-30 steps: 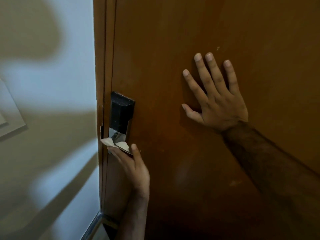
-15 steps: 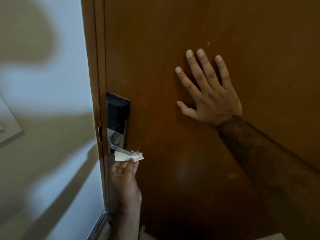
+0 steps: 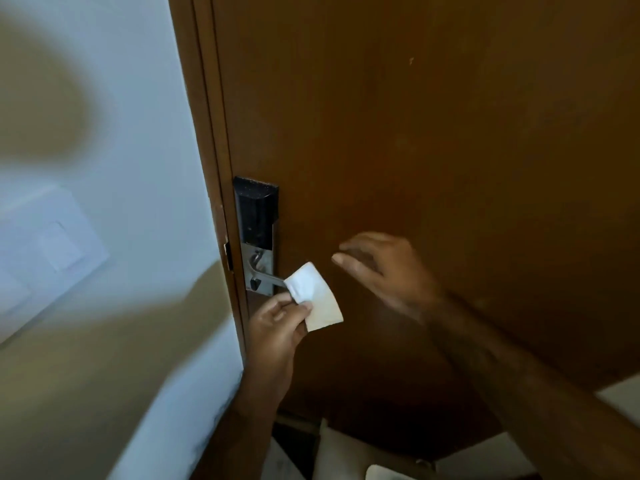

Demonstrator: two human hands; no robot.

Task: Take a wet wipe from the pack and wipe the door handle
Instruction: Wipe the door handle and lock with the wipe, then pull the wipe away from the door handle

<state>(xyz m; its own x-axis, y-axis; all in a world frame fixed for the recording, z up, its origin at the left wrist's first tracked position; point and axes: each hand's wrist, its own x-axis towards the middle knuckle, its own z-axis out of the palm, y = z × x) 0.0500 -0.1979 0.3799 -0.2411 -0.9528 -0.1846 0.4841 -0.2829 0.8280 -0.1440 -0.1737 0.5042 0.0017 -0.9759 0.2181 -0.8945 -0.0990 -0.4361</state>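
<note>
White wipe (image 3: 313, 296), folded, covers the far end of the metal door handle (image 3: 268, 278) w/ one corner pinched in the left hand (image 3: 277, 327) just below the lock plate (image 3: 258, 237). Right hand (image 3: 384, 271) blurred, fingers loosely spread, holding nothing, near the brown door (image 3: 433, 133); can't tell if it touches

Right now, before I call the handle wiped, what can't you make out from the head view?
- Handle: its free end is hidden behind the wipe; whether the two touch can't be told.
- Right hand: motion blur smears the fingers; whether it touches the door is unclear.
- Left hand: pinches the wipe; fingertips hidden under it.
- Wipe pack: not identifiable; the pale objects at the bottom edge are cut off.
</note>
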